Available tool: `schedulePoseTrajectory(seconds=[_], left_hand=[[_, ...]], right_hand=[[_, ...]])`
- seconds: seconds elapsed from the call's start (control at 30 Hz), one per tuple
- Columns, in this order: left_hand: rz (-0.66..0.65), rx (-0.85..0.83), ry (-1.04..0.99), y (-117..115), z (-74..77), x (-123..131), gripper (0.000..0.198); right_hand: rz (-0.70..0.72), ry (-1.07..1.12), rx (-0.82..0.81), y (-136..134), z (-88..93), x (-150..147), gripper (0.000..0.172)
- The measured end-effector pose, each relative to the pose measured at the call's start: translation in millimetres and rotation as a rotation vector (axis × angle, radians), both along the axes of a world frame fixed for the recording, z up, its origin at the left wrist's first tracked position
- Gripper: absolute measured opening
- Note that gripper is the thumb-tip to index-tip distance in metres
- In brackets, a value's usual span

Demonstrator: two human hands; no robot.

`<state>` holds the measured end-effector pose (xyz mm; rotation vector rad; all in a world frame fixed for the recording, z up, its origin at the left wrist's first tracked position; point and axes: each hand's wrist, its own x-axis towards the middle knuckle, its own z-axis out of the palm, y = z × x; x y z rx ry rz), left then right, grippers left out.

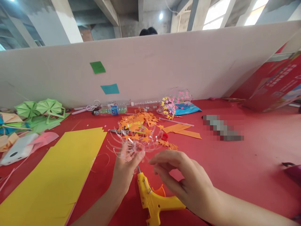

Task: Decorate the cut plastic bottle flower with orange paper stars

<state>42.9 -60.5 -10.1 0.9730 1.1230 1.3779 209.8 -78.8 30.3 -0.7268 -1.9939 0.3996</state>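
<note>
A clear plastic piece with curled strips [152, 138] is held up in my left hand [128, 163], its fingers closed round the middle. Some orange stars show on its strips. My right hand [185, 179] is just to the right, thumb and index finger bent towards each other near the plastic; whether anything thin lies between the fingertips is too small to tell. Below both hands lies a yellow glue gun [152, 201], nozzle pointing up towards the plastic. Behind is a pile of orange paper stars [138, 119].
Yellow sheets [54, 169] lie at left, green paper umbrellas [49, 107] behind them. Along the white partition [141, 69] are a bottle [114, 110] and a star-covered clear piece [168, 106]. Orange strips [181, 128] lie right of centre; a red box [277, 81] stands far right.
</note>
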Motion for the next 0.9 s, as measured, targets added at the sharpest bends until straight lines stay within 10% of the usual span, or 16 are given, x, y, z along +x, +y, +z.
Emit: schedulePoseTrajectory(seconds=[0.9], left_hand=[[0.125,-0.195,-0.097,-1.8,-3.7,1.1,0.097]], right_hand=[[0.091,-0.013,0.088,-0.3,8.0,5.7,0.016]])
